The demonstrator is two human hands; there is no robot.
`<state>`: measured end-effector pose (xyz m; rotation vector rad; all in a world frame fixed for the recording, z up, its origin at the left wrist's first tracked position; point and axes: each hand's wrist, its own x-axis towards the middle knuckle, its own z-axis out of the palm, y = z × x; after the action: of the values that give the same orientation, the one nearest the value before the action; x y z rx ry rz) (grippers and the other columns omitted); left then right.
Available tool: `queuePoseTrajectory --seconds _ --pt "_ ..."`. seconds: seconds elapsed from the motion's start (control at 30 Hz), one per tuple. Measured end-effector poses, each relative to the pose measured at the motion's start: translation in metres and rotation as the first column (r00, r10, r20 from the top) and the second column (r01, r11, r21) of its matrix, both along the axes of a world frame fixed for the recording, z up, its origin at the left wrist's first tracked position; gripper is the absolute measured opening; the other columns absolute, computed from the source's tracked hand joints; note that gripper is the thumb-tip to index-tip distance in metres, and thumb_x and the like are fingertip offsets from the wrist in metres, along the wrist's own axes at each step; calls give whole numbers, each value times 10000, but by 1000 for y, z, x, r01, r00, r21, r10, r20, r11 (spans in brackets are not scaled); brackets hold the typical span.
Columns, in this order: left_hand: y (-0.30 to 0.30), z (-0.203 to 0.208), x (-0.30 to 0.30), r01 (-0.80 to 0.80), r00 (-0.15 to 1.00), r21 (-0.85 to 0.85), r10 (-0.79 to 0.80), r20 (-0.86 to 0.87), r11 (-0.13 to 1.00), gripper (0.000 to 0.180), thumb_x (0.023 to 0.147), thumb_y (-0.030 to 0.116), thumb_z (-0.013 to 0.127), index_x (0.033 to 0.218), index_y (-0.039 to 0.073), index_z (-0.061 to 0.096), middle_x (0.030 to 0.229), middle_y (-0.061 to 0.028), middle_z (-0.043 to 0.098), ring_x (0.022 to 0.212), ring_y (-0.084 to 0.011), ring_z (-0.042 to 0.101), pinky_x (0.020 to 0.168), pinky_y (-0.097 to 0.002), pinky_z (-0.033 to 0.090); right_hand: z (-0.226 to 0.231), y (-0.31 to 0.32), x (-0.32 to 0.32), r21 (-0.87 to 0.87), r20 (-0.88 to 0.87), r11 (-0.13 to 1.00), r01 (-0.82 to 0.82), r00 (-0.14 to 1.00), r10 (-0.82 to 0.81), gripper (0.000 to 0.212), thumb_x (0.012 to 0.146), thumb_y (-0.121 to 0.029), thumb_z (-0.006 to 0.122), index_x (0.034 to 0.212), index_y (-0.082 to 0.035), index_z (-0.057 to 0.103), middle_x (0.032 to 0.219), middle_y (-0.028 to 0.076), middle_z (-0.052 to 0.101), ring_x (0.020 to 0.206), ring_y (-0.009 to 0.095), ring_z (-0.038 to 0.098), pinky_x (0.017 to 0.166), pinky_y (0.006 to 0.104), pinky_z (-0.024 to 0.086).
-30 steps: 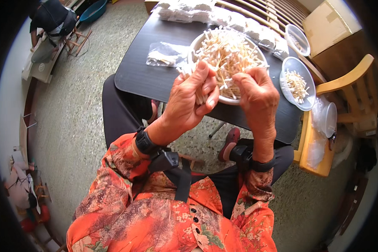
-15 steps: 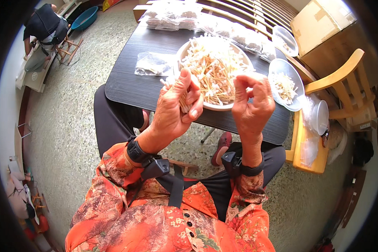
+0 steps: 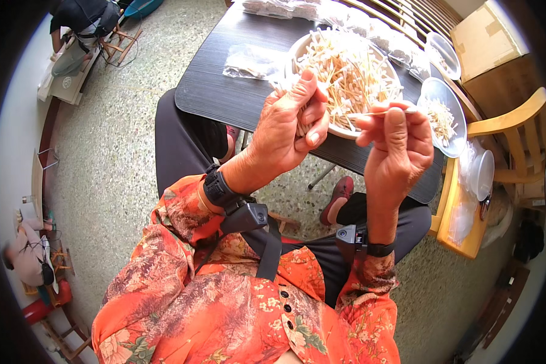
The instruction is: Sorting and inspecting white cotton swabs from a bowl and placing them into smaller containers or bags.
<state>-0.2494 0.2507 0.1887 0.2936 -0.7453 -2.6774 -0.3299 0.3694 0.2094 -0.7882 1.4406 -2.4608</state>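
Note:
My left hand [image 3: 294, 121] is closed round a bundle of cotton swabs [image 3: 303, 126], whose white tips poke out past the thumb and below the fingers. Between thumb and fingers, my right hand [image 3: 400, 139] pinches a single cotton swab [image 3: 379, 113], held roughly level. Just beyond both hands stands a white bowl [image 3: 344, 131] heaped with loose cotton swabs [image 3: 346, 73]. Left of that bowl, a clear plastic bag [image 3: 253, 62] with a few swabs in it lies on the dark table [image 3: 218, 85].
Packed bags [image 3: 364, 27] line the table's far edge. On the right are a translucent bowl of swabs [image 3: 432, 91], another tub [image 3: 438, 42], a wooden chair [image 3: 506, 124] and a cardboard box [image 3: 485, 36]. Another person [image 3: 88, 21] sits at the far left.
The right hand has turned and moved right, and a single swab now shows in its fingers. The left hand stays closed on its bundle. The whole view has shifted.

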Motion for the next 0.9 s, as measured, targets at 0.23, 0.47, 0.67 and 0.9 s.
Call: queuePoseTrajectory --seconds 0.23,0.47,0.67,0.9 --pt "2 3 -1 68 997 154 -60 -53 986 297 924 340 483 799 70 487 558 10 364 405 -105 391 342 -203 271 -7 0 7 -195 285 946 -258 908 306 128 893 -50 522 1002 16 505 878 175 639 632 170 640 496 238 503" --pt "-2 -1 -1 164 975 125 -141 -174 979 280 948 321 429 871 64 511 546 10 327 424 -111 381 351 -210 292 -15 -10 10 -478 482 830 -289 704 522 130 913 -98 504 1001 -3 514 897 160 622 556 148 565 490 244 463" --pt "5 0 -2 156 976 143 -130 -175 977 295 950 322 421 871 54 515 541 -9 381 421 -115 391 358 -218 317 -20 -10 14 -538 477 795 -280 677 561 123 915 -94 501 1004 -10 512 794 98 589 532 135 533 470 243 436" --pt "8 -5 0 171 972 162 -139 -189 972 292 947 306 431 876 44 537 576 -38 473 410 -110 391 369 -224 333 -23 -8 17 -528 495 811 -253 684 536 122 916 -97 502 1004 -12 503 784 88 586 526 122 527 454 235 432"
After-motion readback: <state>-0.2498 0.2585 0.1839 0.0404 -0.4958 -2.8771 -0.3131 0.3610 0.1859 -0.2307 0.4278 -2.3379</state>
